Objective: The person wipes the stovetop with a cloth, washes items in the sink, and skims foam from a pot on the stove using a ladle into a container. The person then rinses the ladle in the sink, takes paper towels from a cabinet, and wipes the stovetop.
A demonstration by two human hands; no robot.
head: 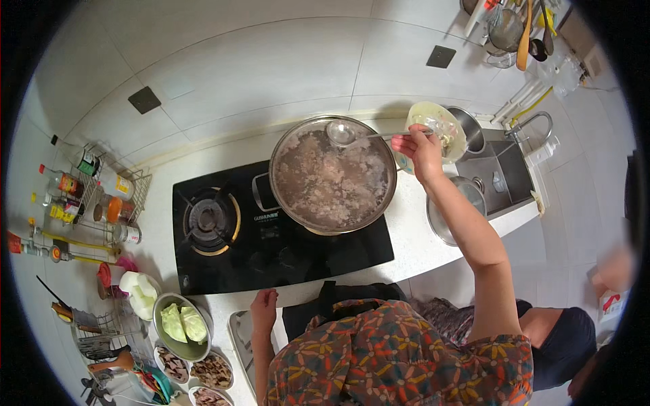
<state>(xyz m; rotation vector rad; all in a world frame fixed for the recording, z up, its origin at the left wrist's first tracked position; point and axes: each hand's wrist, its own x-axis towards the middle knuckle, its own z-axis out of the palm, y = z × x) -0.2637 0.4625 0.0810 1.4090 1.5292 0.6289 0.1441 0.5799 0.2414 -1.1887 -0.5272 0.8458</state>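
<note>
My right hand (422, 152) grips the handle of a metal ladle (343, 133), whose round bowl is over the back part of a large steel pot (332, 175). Brownish liquid with pale foam fills the pot, which stands on the right side of a black gas hob (325, 259). Just behind my right hand is a pale yellow bowl (415, 112) lined with a clear bag, with scraps in it. My left hand (264, 304) rests near the counter's front edge, its fingers curled, and nothing shows in it.
A bare burner (208, 221) is at the left. Cabbage pieces (184, 323) lie in a metal bowl (204, 350), beside plates of meat (212, 370). Bottles (84, 160) stand on a wire rack. A glass lid (457, 208) lies near the sink (500, 175). Another person (558, 345) is at the right.
</note>
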